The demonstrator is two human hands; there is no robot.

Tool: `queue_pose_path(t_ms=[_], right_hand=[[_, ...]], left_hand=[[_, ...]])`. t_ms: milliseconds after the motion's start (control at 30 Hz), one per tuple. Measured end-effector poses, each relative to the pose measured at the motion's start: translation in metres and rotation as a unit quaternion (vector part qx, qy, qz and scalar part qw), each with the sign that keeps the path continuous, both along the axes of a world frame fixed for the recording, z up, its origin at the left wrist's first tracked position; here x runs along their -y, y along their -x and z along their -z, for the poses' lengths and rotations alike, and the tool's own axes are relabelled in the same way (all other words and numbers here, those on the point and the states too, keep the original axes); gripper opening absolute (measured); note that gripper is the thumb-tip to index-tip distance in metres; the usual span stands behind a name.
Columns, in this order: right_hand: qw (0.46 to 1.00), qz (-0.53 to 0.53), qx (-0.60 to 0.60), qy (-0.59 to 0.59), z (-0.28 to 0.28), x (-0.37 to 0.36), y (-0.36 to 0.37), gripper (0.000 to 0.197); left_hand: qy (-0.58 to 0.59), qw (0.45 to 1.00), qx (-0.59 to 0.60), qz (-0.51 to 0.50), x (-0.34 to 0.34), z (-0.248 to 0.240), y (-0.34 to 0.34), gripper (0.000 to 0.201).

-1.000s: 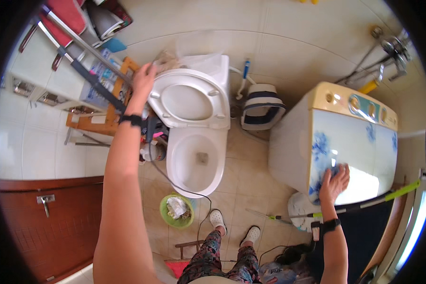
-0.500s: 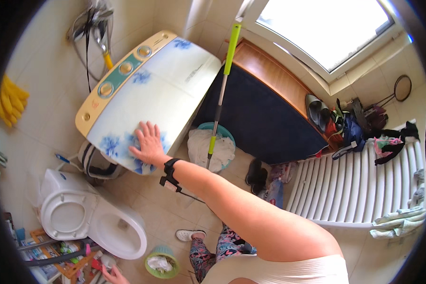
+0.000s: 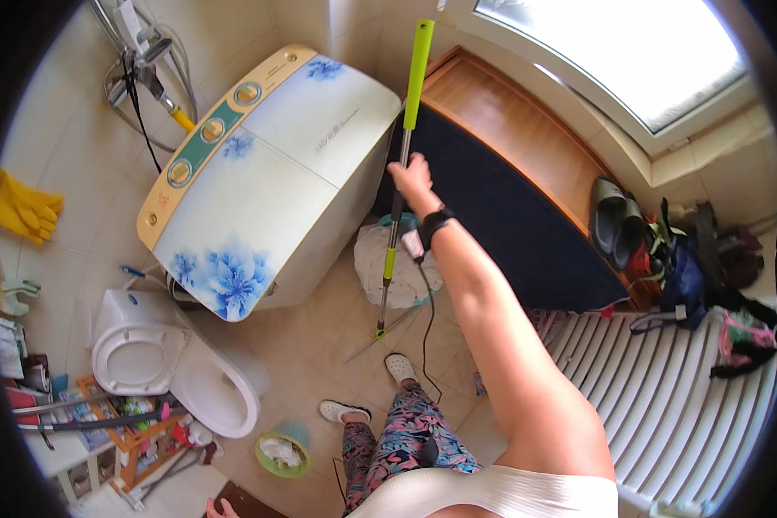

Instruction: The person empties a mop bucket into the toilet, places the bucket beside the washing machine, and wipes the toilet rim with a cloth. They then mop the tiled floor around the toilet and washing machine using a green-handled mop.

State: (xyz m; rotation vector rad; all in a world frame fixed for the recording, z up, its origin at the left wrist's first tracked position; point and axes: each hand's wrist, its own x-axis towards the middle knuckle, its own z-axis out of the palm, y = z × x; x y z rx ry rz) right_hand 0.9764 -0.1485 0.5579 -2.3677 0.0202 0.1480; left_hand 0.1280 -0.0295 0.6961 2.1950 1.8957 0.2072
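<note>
A flat mop (image 3: 393, 220) with a green grip, a metal pole and a thin flat head stands upright beside the washing machine. My right hand (image 3: 413, 177) is closed around its pole just below the green grip, the arm stretched forward. A black strap with a small device and a cable sits on that wrist. At the lower edge only part of my left hand (image 3: 221, 508) shows, its fingers apart and nothing seen in them. Behind the mop stands a blue basin (image 3: 425, 298) with white cloth (image 3: 373, 259) in it.
The white washing machine (image 3: 259, 181) with blue flowers stands left of the mop, the toilet (image 3: 224, 397) nearer. A green waste bin (image 3: 283, 449) is by my feet. At right are a wooden cabinet (image 3: 492, 104) with a dark curtain, shoes (image 3: 613, 220) and a white radiator (image 3: 647, 388).
My right hand has left the washing machine lid, moved right and taken hold of the mop pole. My left hand has dropped lower. The view has shifted, and both shoes now show.
</note>
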Motion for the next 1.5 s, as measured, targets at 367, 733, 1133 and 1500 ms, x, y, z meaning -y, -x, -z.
queue_pose_path(t_ms=[367, 733, 1133, 1500], right_hand=[[0.968, -0.073, -0.084, -0.226, 0.067, -0.011, -0.094, 0.055], [0.855, -0.277, -0.046, -0.436, -0.021, -0.032, 0.251, 0.014], [0.826, -0.402, -0.139, -0.370, -0.050, -0.029, 0.479, 0.053], [0.543, 0.188, -0.671, -0.467, 0.063, -0.105, 0.591, 0.029]], left_hand=[[0.111, 0.991, 0.054, -0.058, 0.055, -0.043, -0.080, 0.043], [0.085, 0.896, 0.344, 0.268, -0.021, -0.104, -0.340, 0.064], [0.268, 0.565, 0.698, 0.349, -0.074, -0.191, -0.219, 0.064], [0.229, 0.641, 0.673, 0.289, -0.127, -0.150, -0.042, 0.042]])
